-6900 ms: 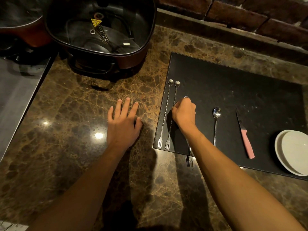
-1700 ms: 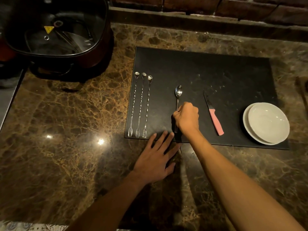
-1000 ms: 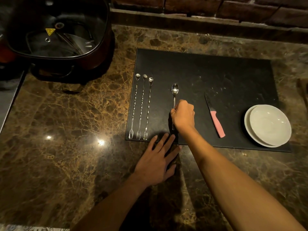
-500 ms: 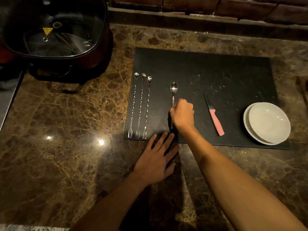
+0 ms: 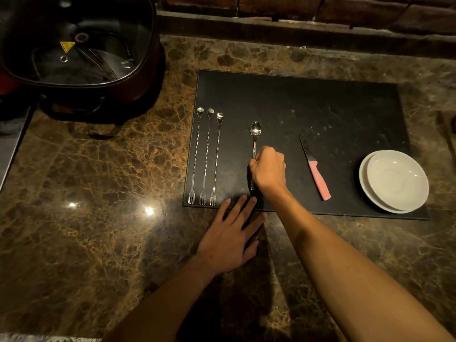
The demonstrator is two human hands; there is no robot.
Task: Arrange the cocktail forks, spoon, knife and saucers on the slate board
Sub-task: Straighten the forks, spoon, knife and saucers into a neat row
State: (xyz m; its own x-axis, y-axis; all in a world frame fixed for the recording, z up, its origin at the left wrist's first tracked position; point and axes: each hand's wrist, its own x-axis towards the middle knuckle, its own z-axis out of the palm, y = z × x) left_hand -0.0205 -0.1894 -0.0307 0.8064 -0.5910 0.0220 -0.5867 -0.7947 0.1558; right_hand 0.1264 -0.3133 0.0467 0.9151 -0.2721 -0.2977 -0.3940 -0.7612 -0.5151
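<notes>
**Right hand closed on the spoon, mid-board**

The spoon (image 5: 255, 134) lies on the slate board (image 5: 320, 107), bowl pointing to the board's far edge, its handle running under the right hand (image 5: 269, 169), whose fingers are curled together around it. Toward the board's left edge, three cocktail forks (image 5: 206, 156) lie side by side, near one another, tines at the board's near edge. On the spoon's other side, well apart from it, rests the knife (image 5: 315, 171) with its pink handle toward the near edge. At the board's right near corner sit two white saucers (image 5: 394, 180), stacked, the upper one shifted slightly off the lower. The left hand (image 5: 229, 240) lies flat on the marble table (image 5: 98, 218), fingers spread, their tips touching the board's near edge just beside the fork tines. Off the board's far left corner stands a dark electric pot (image 5: 79, 50).
</notes>
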